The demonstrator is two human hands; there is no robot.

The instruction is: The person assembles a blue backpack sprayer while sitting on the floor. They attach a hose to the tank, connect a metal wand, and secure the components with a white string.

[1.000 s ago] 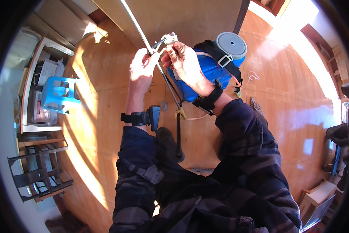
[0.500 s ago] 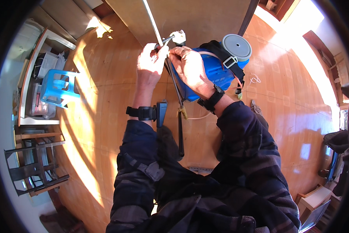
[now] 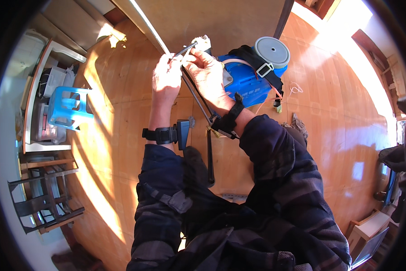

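Note:
My left hand (image 3: 166, 77) is closed around a long thin metal rod (image 3: 149, 28), which slants up to the far left. Close beside it, my right hand (image 3: 204, 74) has its fingers pinched together by the rods; a pale strip shows at the fingertips, too small to name. A short dark bar (image 3: 187, 48) crosses just beyond both hands, with a crumpled whitish lump (image 3: 202, 43) at its far end. Below the hands, metal rods run down to a black handle (image 3: 210, 158). A blue knapsack sprayer (image 3: 250, 83) with a round grey lid (image 3: 272, 51) stands right of my right hand.
A brown board (image 3: 230, 22) stands ahead. At left are a light blue plastic stool (image 3: 69, 108), a white-edged shelf (image 3: 27, 108) and a dark metal frame (image 3: 45, 198). A grey rag (image 3: 298, 124) and a pinkish cord (image 3: 295, 88) lie on the tiled floor to the right.
Both hands have moved a little left, and the metal rod's upper end has swung left. My right wrist now covers the joint above the black handle.

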